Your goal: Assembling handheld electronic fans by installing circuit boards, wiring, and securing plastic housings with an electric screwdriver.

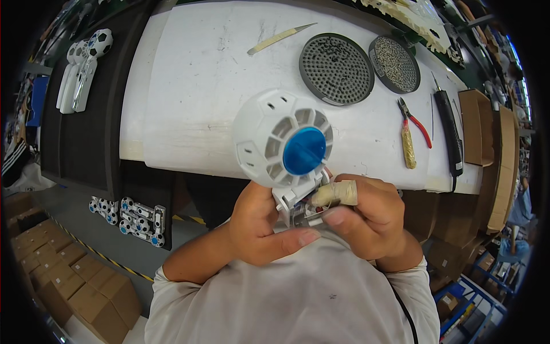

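Note:
Close to my body I hold a handheld fan [255, 137] with a round white football-patterned head and a shiny blue hub [305, 151]. My left hand [255, 226] is closed around its narrow neck, the thumb lying along the lower edge. On the other side, my right hand [369, 221] pinches the opened handle part, where white plastic and a small red bit show. Tan tape [338, 194] wraps a finger of this hand. The fingertips cover most of the handle's inside, so the small parts there are hard to make out.
On the white-covered table lie tweezers [281, 39], red-handled cutters [413, 129] and a black electric screwdriver [450, 132]. Two round trays hold dark screws [336, 69] and silver screws [395, 64]. More fans [86, 71] rest on the dark shelf at left; cardboard boxes [91, 286] stand below.

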